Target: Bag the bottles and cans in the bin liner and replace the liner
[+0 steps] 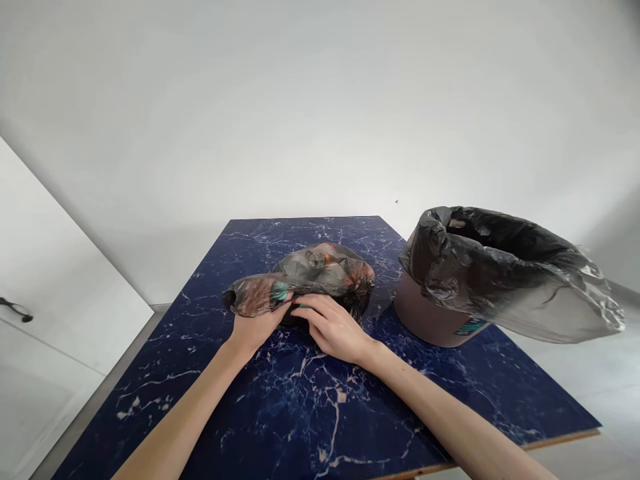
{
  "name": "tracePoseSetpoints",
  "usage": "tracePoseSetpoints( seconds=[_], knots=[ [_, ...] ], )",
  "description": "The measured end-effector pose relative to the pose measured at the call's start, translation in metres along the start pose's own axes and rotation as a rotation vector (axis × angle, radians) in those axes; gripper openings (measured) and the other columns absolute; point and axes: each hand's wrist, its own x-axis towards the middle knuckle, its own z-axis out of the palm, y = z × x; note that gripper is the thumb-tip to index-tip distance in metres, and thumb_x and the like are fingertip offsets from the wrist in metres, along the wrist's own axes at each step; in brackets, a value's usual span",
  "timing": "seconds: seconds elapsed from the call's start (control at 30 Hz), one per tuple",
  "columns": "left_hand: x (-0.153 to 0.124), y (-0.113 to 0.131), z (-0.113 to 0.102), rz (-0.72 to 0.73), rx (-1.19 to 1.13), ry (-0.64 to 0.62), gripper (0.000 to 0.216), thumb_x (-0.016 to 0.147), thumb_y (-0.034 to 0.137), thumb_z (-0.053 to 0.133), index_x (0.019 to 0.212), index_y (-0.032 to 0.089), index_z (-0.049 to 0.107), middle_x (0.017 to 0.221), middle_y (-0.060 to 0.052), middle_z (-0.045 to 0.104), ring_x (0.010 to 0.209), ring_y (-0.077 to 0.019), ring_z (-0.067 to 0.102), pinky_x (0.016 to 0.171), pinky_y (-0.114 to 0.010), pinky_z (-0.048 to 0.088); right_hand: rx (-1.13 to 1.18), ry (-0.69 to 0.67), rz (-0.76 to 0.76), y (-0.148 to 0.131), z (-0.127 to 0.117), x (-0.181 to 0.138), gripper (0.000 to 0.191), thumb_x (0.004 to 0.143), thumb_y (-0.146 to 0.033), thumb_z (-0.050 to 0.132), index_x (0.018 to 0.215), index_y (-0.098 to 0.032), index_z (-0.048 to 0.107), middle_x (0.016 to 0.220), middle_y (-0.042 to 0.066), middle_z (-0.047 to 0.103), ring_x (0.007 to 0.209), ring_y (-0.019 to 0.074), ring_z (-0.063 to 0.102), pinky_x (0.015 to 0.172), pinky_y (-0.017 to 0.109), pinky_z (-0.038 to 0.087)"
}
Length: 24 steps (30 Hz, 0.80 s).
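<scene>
A filled, see-through black garbage bag (325, 263) lies on the table in front of me, with orange-brown contents showing through its film. Its gathered neck sticks out to the left. My left hand (256, 328) is closed round that neck from below, its fingertips largely hidden by the plastic. My right hand (333, 327) is closed at the bag's near side, fingers bent against the film where the neck begins. Between the hands, bits of a teal strip (281, 291) show at the neck; I cannot make out whether it is tied.
A brownish bin (423, 313) lined with a black bag (510, 273) stands on the right of the table, the liner hanging far over its right side. The blue marbled table (320, 407) meets a white wall behind. A white cabinet (55, 293) with a dark handle is at left.
</scene>
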Motion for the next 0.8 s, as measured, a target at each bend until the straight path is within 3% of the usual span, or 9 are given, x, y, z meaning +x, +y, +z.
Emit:
tracePoseSetpoints(
  seconds=[0.17, 0.3, 0.4, 0.5, 0.63, 0.73, 0.8],
  knots=[
    [0.002, 0.010, -0.006, 0.162, -0.029, 0.128, 0.035, 0.107, 0.041, 0.059, 0.137, 0.026, 0.068, 0.130, -0.010, 0.077, 0.125, -0.0338, 0.071, 0.113, -0.051, 0.055, -0.064, 0.035, 0.135, 0.011, 0.004, -0.003, 0.054, 0.098, -0.004, 0.043, 0.147, -0.021, 0.054, 0.141, 0.014, 0.066, 0.137, 0.0305, 0.058, 0.111, 0.051, 0.055],
    [0.008, 0.022, -0.014, 0.203, -0.077, 0.163, 0.033, 0.109, 0.038, 0.058, 0.139, 0.026, 0.066, 0.128, -0.009, 0.078, 0.123, -0.0310, 0.073, 0.112, -0.049, 0.057, -0.067, 0.141, 0.203, 0.017, 0.004, -0.005, 0.051, 0.098, -0.007, 0.045, 0.147, -0.022, 0.054, 0.137, 0.015, 0.066, 0.132, 0.0303, 0.062, 0.113, 0.051, 0.054],
    [0.005, 0.034, -0.018, 0.220, -0.078, 0.196, 0.039, 0.106, 0.044, 0.064, 0.140, 0.025, 0.065, 0.131, -0.011, 0.076, 0.127, -0.0344, 0.071, 0.114, -0.052, 0.056, -0.069, 0.226, 0.274, 0.019, 0.003, -0.007, 0.052, 0.102, -0.011, 0.042, 0.153, -0.022, 0.046, 0.145, 0.017, 0.062, 0.138, 0.0312, 0.059, 0.114, 0.051, 0.054],
    [-0.005, 0.048, -0.019, 0.336, -0.078, 0.089, 0.044, 0.105, 0.045, 0.065, 0.144, 0.025, 0.062, 0.136, -0.012, 0.075, 0.132, -0.0351, 0.069, 0.117, -0.052, 0.054, -0.032, 0.298, 0.326, 0.020, -0.003, -0.006, 0.051, 0.106, -0.016, 0.039, 0.157, -0.022, 0.040, 0.151, 0.019, 0.057, 0.145, 0.0317, 0.054, 0.116, 0.052, 0.053],
    [-0.014, 0.067, -0.025, 0.554, -0.119, -0.064, 0.050, 0.107, 0.037, 0.064, 0.153, 0.028, 0.049, 0.141, -0.010, 0.074, 0.133, -0.0301, 0.070, 0.117, -0.047, 0.055, 0.107, 0.347, 0.341, 0.021, -0.015, -0.002, 0.045, 0.110, -0.022, 0.037, 0.155, -0.024, 0.042, 0.144, 0.017, 0.062, 0.140, 0.0290, 0.058, 0.117, 0.049, 0.051],
    [-0.010, 0.089, -0.037, 0.683, -0.295, -0.116, 0.056, 0.105, 0.040, 0.067, 0.153, 0.028, 0.040, 0.145, -0.013, 0.071, 0.138, -0.0283, 0.066, 0.116, -0.044, 0.056, 0.128, 0.338, 0.355, 0.024, -0.013, -0.002, 0.042, 0.109, -0.025, 0.039, 0.149, -0.024, 0.050, 0.138, 0.015, 0.066, 0.135, 0.0286, 0.061, 0.116, 0.048, 0.050],
    [-0.007, 0.107, -0.050, 0.754, -0.461, -0.104, 0.054, 0.104, 0.041, 0.068, 0.149, 0.024, 0.042, 0.136, -0.015, 0.076, 0.138, -0.0287, 0.066, 0.116, -0.044, 0.057, 0.092, 0.301, 0.389, 0.028, -0.005, -0.006, 0.037, 0.108, -0.024, 0.040, 0.140, -0.022, 0.058, 0.129, 0.014, 0.070, 0.126, 0.0285, 0.065, 0.112, 0.047, 0.053]
  ],
)
